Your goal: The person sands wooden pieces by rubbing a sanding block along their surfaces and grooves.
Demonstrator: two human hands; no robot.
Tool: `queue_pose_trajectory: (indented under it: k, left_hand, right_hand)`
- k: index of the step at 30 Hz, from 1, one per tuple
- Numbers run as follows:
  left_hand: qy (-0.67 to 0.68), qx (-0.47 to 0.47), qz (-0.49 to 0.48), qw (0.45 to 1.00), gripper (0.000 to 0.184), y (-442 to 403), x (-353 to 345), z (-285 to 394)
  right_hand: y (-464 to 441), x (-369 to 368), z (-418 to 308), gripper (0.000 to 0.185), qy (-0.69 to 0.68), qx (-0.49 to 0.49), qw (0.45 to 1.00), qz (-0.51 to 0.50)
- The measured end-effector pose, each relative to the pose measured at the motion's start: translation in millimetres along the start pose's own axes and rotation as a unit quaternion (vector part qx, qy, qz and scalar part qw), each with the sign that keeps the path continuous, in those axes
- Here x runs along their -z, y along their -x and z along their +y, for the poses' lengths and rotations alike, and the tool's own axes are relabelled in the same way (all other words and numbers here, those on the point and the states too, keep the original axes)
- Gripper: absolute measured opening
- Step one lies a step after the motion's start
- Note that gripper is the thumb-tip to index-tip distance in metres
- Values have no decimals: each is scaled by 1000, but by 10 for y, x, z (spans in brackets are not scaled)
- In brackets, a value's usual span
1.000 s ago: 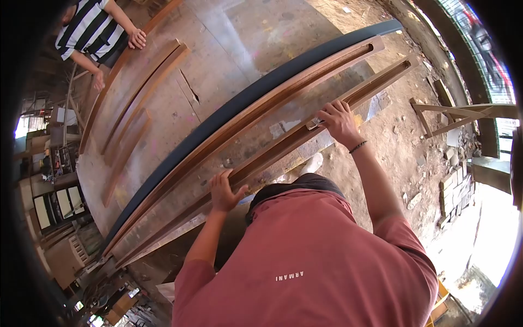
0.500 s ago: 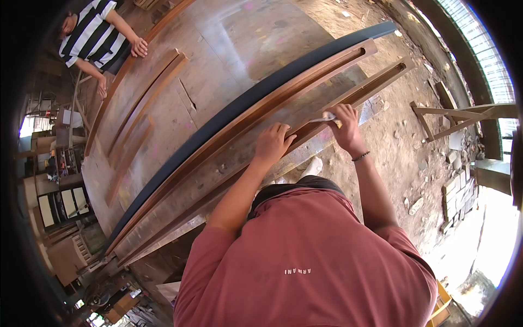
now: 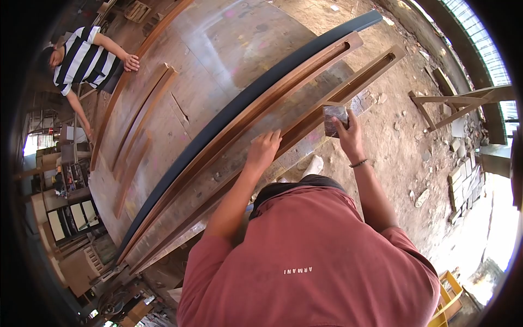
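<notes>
Grooved brown beam (image 3: 300, 128), lying aslant, greyish sheet (image 3: 331, 113), held

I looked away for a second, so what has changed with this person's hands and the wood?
The left hand has moved along the near grooved strip, toward the right hand. That right hand has drawn back from the strip, keeping hold of a flat piece and turning its broad face into view. The dark curved strip lies as before.

A single head-worn camera looks forward and steeply down from above the wearer's shirt (image 3: 305, 240), which fills the lower middle close up. Its wide, bulging, dark-cornered view takes in the grooved rail (image 3: 359, 83) at middle range and the bench (image 3: 218, 60) beyond.
</notes>
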State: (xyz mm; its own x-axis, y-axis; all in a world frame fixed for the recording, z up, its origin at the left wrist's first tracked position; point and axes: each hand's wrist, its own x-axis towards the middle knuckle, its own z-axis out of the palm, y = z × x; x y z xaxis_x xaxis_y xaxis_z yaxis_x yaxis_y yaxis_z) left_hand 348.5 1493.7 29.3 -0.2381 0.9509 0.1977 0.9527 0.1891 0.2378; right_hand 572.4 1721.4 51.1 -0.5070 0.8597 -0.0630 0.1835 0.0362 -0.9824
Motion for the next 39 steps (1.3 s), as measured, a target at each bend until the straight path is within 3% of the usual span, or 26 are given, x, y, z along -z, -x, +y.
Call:
queue_pose_trajectory:
  k: [2, 3, 4, 6, 8, 10, 11, 14, 18, 21, 22, 24, 25, 26, 30, 31, 32, 35, 37, 39]
  left_hand:
    - [36, 13, 25, 999, 24, 71, 23, -10]
    - [92, 60, 34, 993, 28, 103, 109, 9]
    - [147, 107, 44, 982, 32, 159, 168, 12]
    - [151, 127, 65, 978, 40, 319, 246, -17]
    - [154, 149, 87, 973, 48, 486, 347, -52]
    - [114, 107, 74, 985, 66, 625, 485, -81]
    - [115, 109, 75, 985, 66, 733, 460, -110]
    - [113, 144, 39, 982, 74, 908, 316, -176]
    - [156, 130, 73, 976, 75, 955, 284, -192]
    - [153, 141, 77, 975, 75, 976, 290, -182]
    - [143, 147, 87, 975, 74, 950, 295, -168]
    - [149, 148, 92, 973, 74, 974, 269, -185]
    - [154, 144, 98, 973, 74, 972, 254, -198]
    - [154, 148, 99, 972, 74, 976, 247, -206]
    - [171, 130, 93, 972, 74, 982, 265, -241]
    - [181, 130, 91, 971, 74, 949, 261, -254]
    - [185, 128, 91, 970, 74, 939, 281, -229]
    - [187, 150, 63, 969, 72, 934, 319, -221]
    - [171, 139, 84, 972, 72, 967, 272, -237]
    - [173, 136, 92, 971, 72, 954, 260, -227]
  right_hand:
    - [28, -59, -227, 41, 94, 10, 994, -49]
    - [-4, -112, -124, 35, 145, 88, 984, -60]
    - [-22, -151, -206, 35, 145, 88, 984, -61]
    - [-50, -266, -410, 32, 283, 263, 909, -155]
    - [-35, -442, -493, 27, 309, 288, 886, -191]
    - [-30, -666, -423, 26, 352, 375, 813, -273]
    - [-3, -785, -364, 29, 422, 407, 756, -290]
    - [204, -1195, -251, 32, 402, 418, 733, -357]
    - [517, -1604, -293, 34, 377, 415, 727, -397]
    - [417, -1522, -115, 38, 417, 420, 728, -347]
    - [177, -1323, 70, 40, 437, 395, 725, -357]
    - [-203, -863, -329, 35, 493, 286, 737, -365]
    - [-310, -638, -254, 32, 487, 358, 746, -279]
    - [-389, -517, -268, 30, 464, 317, 778, -281]
    - [42, -949, -25, 37, 433, 387, 773, -255]
    - [203, -1105, 38, 44, 443, 433, 741, -260]
    - [322, -1306, -374, 49, 494, 300, 714, -396]
    - [255, -1263, -231, 49, 492, 294, 702, -423]
    - [-183, -847, 151, 45, 465, 419, 735, -263]
    - [-526, -478, -115, 38, 463, 345, 763, -291]
